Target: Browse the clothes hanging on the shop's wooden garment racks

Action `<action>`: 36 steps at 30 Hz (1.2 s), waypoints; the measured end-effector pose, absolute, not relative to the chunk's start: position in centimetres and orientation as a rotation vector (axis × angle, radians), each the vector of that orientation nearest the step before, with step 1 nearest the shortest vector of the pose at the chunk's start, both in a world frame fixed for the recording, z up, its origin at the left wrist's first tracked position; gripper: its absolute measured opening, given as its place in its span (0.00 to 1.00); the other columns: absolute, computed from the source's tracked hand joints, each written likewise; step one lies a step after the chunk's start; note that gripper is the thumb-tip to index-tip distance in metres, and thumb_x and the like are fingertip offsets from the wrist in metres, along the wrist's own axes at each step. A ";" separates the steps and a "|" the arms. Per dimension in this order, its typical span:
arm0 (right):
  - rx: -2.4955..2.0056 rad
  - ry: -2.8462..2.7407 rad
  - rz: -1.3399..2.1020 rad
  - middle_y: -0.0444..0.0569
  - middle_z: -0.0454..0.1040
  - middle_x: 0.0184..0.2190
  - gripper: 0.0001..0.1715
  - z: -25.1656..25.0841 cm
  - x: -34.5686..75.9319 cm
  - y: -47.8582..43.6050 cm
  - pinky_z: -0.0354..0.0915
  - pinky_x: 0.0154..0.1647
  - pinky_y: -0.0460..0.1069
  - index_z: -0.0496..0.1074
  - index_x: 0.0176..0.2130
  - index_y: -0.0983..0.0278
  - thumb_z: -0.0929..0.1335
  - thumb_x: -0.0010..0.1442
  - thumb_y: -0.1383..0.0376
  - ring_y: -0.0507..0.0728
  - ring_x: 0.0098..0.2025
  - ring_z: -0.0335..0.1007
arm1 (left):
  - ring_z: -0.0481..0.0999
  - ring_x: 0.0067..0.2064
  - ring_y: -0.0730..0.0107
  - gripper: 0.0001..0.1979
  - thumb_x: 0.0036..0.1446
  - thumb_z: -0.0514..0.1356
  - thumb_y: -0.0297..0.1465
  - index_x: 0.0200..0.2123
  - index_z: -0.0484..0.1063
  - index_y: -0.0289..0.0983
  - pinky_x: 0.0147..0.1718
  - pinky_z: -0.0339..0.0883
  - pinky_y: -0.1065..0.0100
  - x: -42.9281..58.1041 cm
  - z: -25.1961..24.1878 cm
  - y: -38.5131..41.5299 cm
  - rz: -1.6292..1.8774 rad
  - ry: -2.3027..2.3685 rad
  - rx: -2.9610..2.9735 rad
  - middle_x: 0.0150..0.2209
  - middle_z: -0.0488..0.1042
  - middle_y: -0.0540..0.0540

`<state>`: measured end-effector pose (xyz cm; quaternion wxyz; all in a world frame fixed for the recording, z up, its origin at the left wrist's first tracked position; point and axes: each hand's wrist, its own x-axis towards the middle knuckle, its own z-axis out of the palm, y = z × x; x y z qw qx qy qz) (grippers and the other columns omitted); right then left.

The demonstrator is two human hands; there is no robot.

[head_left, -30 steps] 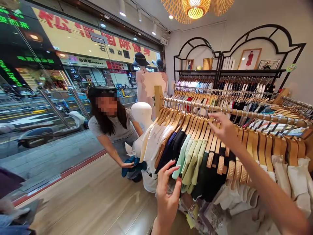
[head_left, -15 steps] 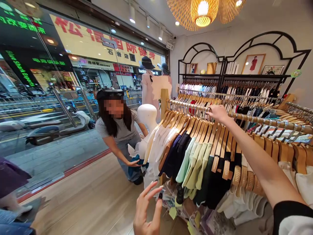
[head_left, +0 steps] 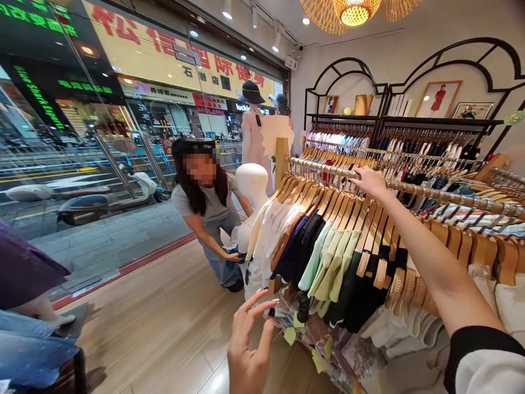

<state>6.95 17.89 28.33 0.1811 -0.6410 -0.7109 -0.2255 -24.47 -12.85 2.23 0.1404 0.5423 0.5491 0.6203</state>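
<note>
My right hand reaches out to the clothes rail, its fingers bent over a hanger hook at the top of the rail. Below it hang garments on wooden hangers: white tops, dark navy ones, a mint top, light green tops and black pieces. My left hand is raised in front of the rail's lower left part, palm partly toward me, fingers curved and apart with nothing between them. It touches no garment.
A person in a grey T-shirt crouches left of the rail, hands at a white mannequin. Bagged items lie beneath the garments. A purple skirt and blue denim stand at the left edge, by the glass front.
The view has tilted down and turned a little left, so the scene sits higher and further right. My right hand stays at the rail; my left keeps its open pose.
</note>
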 end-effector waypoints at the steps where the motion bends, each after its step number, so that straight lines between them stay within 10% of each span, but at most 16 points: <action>1: -1.803 -2.024 -0.638 0.58 0.72 0.57 0.29 28.4 7.1 17.9 0.60 0.55 0.61 0.68 0.62 0.61 0.61 0.69 0.50 0.68 0.55 0.69 | 0.73 0.59 0.53 0.11 0.62 0.60 0.40 0.43 0.79 0.46 0.58 0.67 0.51 -24.6 2.0 -12.8 1.789 1.589 1.565 0.57 0.74 0.44; 23: -1.686 -2.106 -0.747 0.63 0.71 0.58 0.34 28.1 8.3 16.9 0.61 0.60 0.61 0.65 0.65 0.68 0.59 0.70 0.50 0.69 0.61 0.65 | 0.76 0.52 0.58 0.22 0.60 0.62 0.45 0.55 0.71 0.43 0.51 0.70 0.59 -22.2 -0.2 -12.4 1.914 1.559 1.160 0.55 0.75 0.43; 36: -1.619 -1.831 -0.899 0.58 0.57 0.70 0.33 25.1 9.6 10.7 0.38 0.74 0.70 0.59 0.69 0.71 0.56 0.71 0.59 0.67 0.74 0.42 | 0.70 0.64 0.53 0.20 0.66 0.57 0.35 0.60 0.72 0.43 0.61 0.66 0.46 -18.6 -0.1 -6.6 1.604 1.393 2.060 0.60 0.74 0.42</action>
